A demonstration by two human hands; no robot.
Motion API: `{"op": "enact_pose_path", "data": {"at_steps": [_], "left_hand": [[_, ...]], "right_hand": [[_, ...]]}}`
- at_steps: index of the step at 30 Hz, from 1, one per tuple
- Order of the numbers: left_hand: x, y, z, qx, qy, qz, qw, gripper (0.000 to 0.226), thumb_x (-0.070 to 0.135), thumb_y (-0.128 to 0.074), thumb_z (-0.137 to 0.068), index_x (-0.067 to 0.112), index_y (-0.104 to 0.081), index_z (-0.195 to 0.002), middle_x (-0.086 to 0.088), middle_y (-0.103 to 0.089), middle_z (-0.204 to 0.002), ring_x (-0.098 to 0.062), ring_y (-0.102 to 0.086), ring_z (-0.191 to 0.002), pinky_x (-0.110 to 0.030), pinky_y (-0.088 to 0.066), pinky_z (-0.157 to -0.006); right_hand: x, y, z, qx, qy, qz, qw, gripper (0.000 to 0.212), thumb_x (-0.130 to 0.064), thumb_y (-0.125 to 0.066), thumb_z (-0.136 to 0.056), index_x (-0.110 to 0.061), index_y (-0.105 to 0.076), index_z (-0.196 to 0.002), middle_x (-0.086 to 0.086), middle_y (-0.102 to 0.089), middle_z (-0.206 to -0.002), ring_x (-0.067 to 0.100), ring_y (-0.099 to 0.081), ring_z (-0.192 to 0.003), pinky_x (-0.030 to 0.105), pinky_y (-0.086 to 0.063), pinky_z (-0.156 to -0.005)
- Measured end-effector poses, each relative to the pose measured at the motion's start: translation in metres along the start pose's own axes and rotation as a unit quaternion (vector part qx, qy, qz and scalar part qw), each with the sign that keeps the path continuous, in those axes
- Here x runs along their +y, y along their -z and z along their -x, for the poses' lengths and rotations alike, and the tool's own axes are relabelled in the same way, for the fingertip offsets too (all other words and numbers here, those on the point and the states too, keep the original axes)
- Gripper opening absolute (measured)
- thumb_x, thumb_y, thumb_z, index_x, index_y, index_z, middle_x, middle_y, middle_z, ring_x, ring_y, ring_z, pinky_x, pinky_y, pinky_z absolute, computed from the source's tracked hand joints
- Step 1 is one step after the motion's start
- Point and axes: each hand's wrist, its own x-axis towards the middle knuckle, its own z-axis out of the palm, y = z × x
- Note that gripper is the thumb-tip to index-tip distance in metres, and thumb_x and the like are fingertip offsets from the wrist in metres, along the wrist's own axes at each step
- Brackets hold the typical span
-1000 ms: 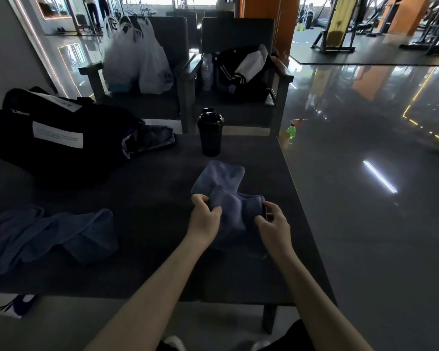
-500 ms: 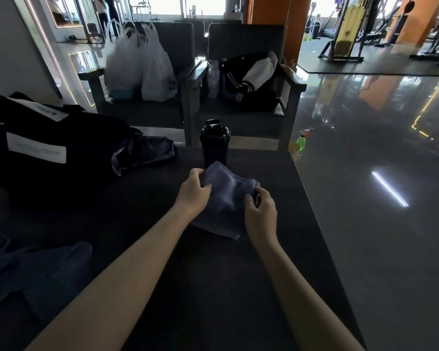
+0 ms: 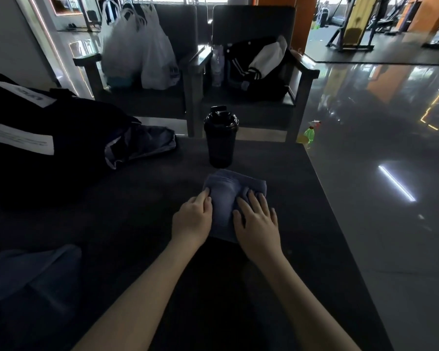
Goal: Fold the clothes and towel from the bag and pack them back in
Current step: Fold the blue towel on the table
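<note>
Cloth (image 3: 224, 196), blue-grey and folded into a small rectangle, lies flat on a dark bench (image 3: 127, 214) under both of a person's hands. The right hand (image 3: 257, 225) lies palm down on the cloth's right half, fingers straight and spread, holding nothing. The left hand (image 3: 192, 219) rests on the cloth's left edge, its fingers close together and only lightly bent, fingertips on the fabric; it does not appear to grip anything. Both bare forearms reach in from the bottom of the view.

Just beyond the fingertips, a black shaker bottle (image 3: 221, 138) stands upright, close to the cloth's far edge. Well to the left of the left hand sits a large black bag (image 3: 48, 138) with white labels, its opening turned toward the bottle and grey-blue fabric (image 3: 147, 140) spilling out. Nearer the person and left of the left forearm lies a loose blue garment (image 3: 28, 272), unfolded.

Past the bench stand two dark chairs: one holds white plastic bags (image 3: 137, 54), the other a black and white jacket (image 3: 259, 64). Beyond the right hand, a green spray bottle (image 3: 309, 134) stands on the glossy floor.
</note>
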Motion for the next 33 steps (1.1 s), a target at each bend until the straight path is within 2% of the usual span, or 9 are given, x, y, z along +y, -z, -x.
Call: {"op": "enact_pose_path", "data": {"at_steps": [3,7,9,12,13,15,18,28,33], "left_hand": [[0.002,-0.004,-0.006,0.018,0.013,-0.018,1.0,0.046,0.037,-0.02,-0.102,0.029,-0.035,-0.145,-0.001,-0.043,-0.146,-0.02,-0.04,-0.132,-0.045,-0.032,-0.108],[-0.004,0.003,-0.012,-0.062,0.019,0.052,0.996,0.049,0.045,-0.02,-0.101,0.034,-0.026,-0.148,0.005,-0.031,-0.154,-0.017,-0.028,-0.14,-0.047,-0.02,-0.115],[-0.01,0.011,-0.005,-0.069,0.017,0.09,0.993,0.051,0.049,-0.022,-0.1,0.035,-0.022,-0.149,0.008,-0.024,-0.156,-0.014,-0.023,-0.142,-0.048,-0.017,-0.116],[-0.03,0.019,0.019,-0.049,0.018,0.026,0.998,0.051,0.05,-0.02,-0.1,0.036,-0.019,-0.149,0.01,-0.021,-0.157,-0.013,-0.018,-0.144,-0.048,-0.013,-0.117],[-0.038,0.019,0.03,-0.042,0.01,-0.01,0.999,0.051,0.049,-0.018,-0.1,0.035,-0.019,-0.149,0.009,-0.019,-0.157,-0.012,-0.015,-0.145,-0.046,-0.01,-0.118],[-0.053,0.016,0.045,-0.018,-0.026,-0.093,0.995,0.05,0.044,-0.018,-0.101,0.032,-0.022,-0.149,0.009,-0.017,-0.158,-0.011,-0.008,-0.146,-0.039,-0.006,-0.119],[-0.061,0.01,0.05,0.017,-0.043,-0.14,0.989,0.049,0.041,-0.019,-0.101,0.03,-0.027,-0.148,0.011,-0.016,-0.158,-0.008,-0.005,-0.146,-0.032,-0.003,-0.118],[-0.052,0.014,0.05,0.011,-0.035,-0.17,0.985,0.052,0.045,-0.024,-0.1,0.028,-0.022,-0.149,0.009,-0.012,-0.159,-0.011,-0.006,-0.146,-0.038,-0.008,-0.12],[-0.055,0.012,0.051,0.022,-0.042,-0.171,0.984,0.051,0.042,-0.025,-0.101,0.026,-0.023,-0.149,0.009,-0.014,-0.158,-0.011,-0.007,-0.146,-0.037,-0.009,-0.12]], "right_hand": [[0.002,0.002,-0.008,-0.022,0.001,0.014,1.0,0.052,-0.049,-0.027,-0.098,-0.031,-0.026,-0.147,-0.007,-0.007,-0.159,0.013,0.003,-0.146,0.044,-0.003,-0.118],[0.002,0.007,-0.015,-0.046,-0.002,0.061,0.997,0.054,-0.051,-0.025,-0.098,-0.031,-0.022,-0.148,-0.007,-0.004,-0.16,0.014,0.006,-0.146,0.05,-0.001,-0.118],[-0.004,0.011,-0.018,-0.022,-0.001,0.108,0.994,0.05,-0.045,-0.027,-0.099,-0.029,-0.028,-0.146,-0.002,0.001,-0.16,0.018,0.009,-0.146,0.054,0.002,-0.115],[-0.019,0.015,-0.017,0.045,0.071,0.174,0.981,0.048,-0.031,-0.037,-0.098,-0.026,-0.029,-0.145,0.005,0.0,-0.159,0.024,0.006,-0.146,0.054,0.004,-0.114],[-0.023,0.014,-0.014,0.046,0.092,0.152,0.983,0.049,-0.031,-0.038,-0.098,-0.026,-0.028,-0.146,0.005,-0.006,-0.159,0.025,0.0,-0.146,0.053,0.002,-0.114],[-0.025,0.01,-0.01,0.005,0.085,0.085,0.993,0.054,-0.047,-0.032,-0.097,-0.031,-0.023,-0.148,0.0,-0.014,-0.158,0.023,-0.004,-0.146,0.051,-0.005,-0.116],[-0.012,0.0,-0.009,-0.038,0.068,0.086,0.993,0.069,-0.067,-0.022,-0.088,-0.036,-0.013,-0.149,-0.005,-0.01,-0.159,0.021,0.003,-0.147,0.052,-0.011,-0.116],[-0.007,-0.008,-0.062,-0.024,0.048,0.086,0.995,0.064,-0.065,-0.028,-0.091,-0.037,-0.016,-0.148,-0.005,-0.012,-0.159,0.022,0.001,-0.146,0.054,-0.011,-0.114],[-0.008,-0.011,-0.06,-0.023,0.037,0.082,0.996,0.064,-0.063,-0.028,-0.092,-0.036,-0.015,-0.148,-0.006,-0.01,-0.159,0.022,0.002,-0.146,0.055,-0.006,-0.114]]}}
